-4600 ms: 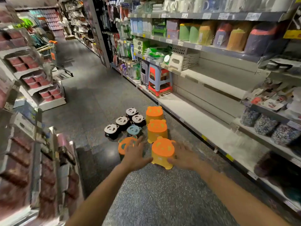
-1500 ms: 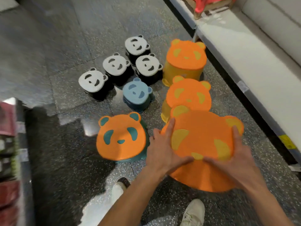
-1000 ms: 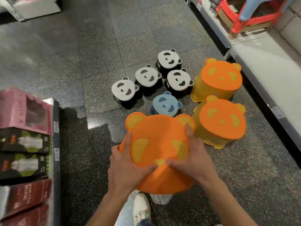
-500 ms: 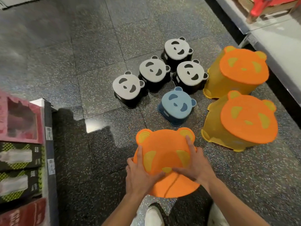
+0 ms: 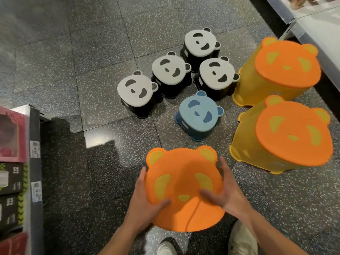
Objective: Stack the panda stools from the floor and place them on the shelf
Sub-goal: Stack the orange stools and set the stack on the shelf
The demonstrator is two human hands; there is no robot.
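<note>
Both hands grip an orange panda stool with yellow patches, low at the bottom centre. My left hand holds its left rim, my right hand its right rim, thumbs on the seat. What lies under it is hidden. Two taller orange-topped yellow stools stand on the floor to the right. A small blue panda stool sits just beyond the held one. Several white-and-black panda stools cluster behind it. The low white shelf runs along the top right.
A display rack with boxed goods stands close on the left. My shoes show at the bottom edge under the held stool. Dark speckled floor stretches to the upper left.
I lifted the orange stool from the right and carried it left and down over the spot where the orange stool with teal patches stood; that stool is now hidden.
</note>
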